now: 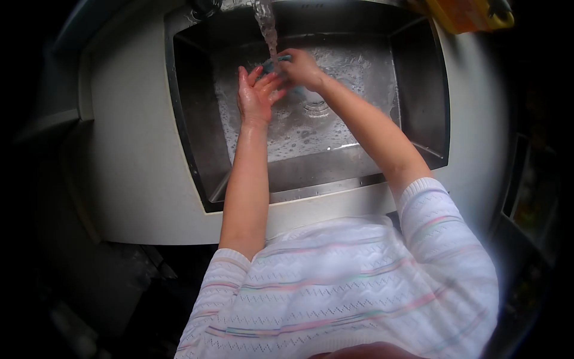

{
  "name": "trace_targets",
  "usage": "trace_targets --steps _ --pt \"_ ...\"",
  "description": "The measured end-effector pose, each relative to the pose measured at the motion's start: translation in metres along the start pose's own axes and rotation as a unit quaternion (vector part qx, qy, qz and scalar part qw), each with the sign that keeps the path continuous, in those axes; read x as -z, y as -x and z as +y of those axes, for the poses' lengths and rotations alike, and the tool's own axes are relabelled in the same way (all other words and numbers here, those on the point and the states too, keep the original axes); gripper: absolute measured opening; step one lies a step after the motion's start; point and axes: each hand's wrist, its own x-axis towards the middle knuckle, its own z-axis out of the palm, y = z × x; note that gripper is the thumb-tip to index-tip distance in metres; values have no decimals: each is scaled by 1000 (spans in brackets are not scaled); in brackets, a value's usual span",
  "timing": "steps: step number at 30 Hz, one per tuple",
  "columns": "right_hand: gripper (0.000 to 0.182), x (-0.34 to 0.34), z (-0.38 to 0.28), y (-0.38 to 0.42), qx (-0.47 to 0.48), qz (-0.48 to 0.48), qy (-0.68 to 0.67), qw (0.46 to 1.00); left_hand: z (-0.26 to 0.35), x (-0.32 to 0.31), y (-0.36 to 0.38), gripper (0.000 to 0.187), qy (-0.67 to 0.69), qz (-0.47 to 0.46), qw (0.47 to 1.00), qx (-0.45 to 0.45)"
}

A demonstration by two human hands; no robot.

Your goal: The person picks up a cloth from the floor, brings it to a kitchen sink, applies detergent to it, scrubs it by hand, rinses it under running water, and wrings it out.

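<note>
My left hand (pixel 256 99) is palm up over the sink (pixel 335 164), wet, with its fingers spread and nothing gripped. Just right of it, my right hand (pixel 302 69) curls its fingers around a blue-green cloth (pixel 278 59), which shows only in part and could be a soft scrubber. A stream of running water (pixel 266 27) falls from above onto the cloth and the fingertips. The two hands are close together, and their fingers overlap in view. Some motion blur hides the exact contact.
Foamy water (pixel 287 140) covers the sink floor around the round drain (pixel 315 108). A pale countertop (pixel 131 149) frames the basin. A dark faucet part (pixel 205 7) stands at the back left, and a yellow-orange item (pixel 472 15) lies at the back right.
</note>
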Motion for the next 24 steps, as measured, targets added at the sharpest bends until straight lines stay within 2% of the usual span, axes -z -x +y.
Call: trace_targets --steps 1,2,3,4,5,6,7,8,9,11,13,14,15,17,18,19,22,23,24 --pt "33 -2 9 -7 93 108 184 973 -3 8 -4 64 -14 85 996 38" --pt "31 -6 21 -8 105 95 210 967 -7 17 -9 65 -28 169 982 74" --pt "30 -17 6 12 114 77 232 963 -9 12 -8 61 30 194 972 132" --pt "29 -29 -4 32 122 57 256 957 -14 9 -6 60 51 117 987 101" --pt "27 -46 -6 53 211 51 289 932 -20 11 1 59 72 33 994 70" --pt "27 -60 -9 73 298 44 321 898 -28 27 -4 55 122 -35 989 77" --pt "28 -70 -11 88 305 1 336 891 -37 43 -8 52 170 -104 976 89" --pt "30 -75 -12 96 311 -42 348 883 -45 58 -13 49 211 -170 957 107" --pt "30 -74 -9 94 311 -19 378 872 -41 55 -20 47 245 -206 934 156" --pt "31 -72 4 80 309 26 435 845 -59 49 -10 35 76 -68 992 -72" --pt "34 -52 13 24 158 90 378 908 -63 30 -29 31 109 33 993 31" --pt "32 -42 19 4 166 95 399 897 -63 22 -39 31 124 83 985 81" --pt "30 -32 14 -6 172 103 417 887 -62 15 -41 26 73 129 986 77" --pt "28 -31 18 -6 178 107 444 871 -54 16 -40 25 116 68 987 87" --pt "28 -40 2 23 177 101 451 869 -55 18 -35 25 141 40 985 93" --pt "28 -46 -7 40 178 91 453 869 -49 16 -20 26 163 34 985 55" --pt "32 -49 1 51 203 72 414 884 -65 73 -41 37 242 -236 934 114" --pt "33 -50 6 54 209 68 400 890 -73 87 -55 37 189 -278 942 0" --pt "33 -40 22 33 163 76 391 903 -72 72 -52 32 164 -152 975 17"
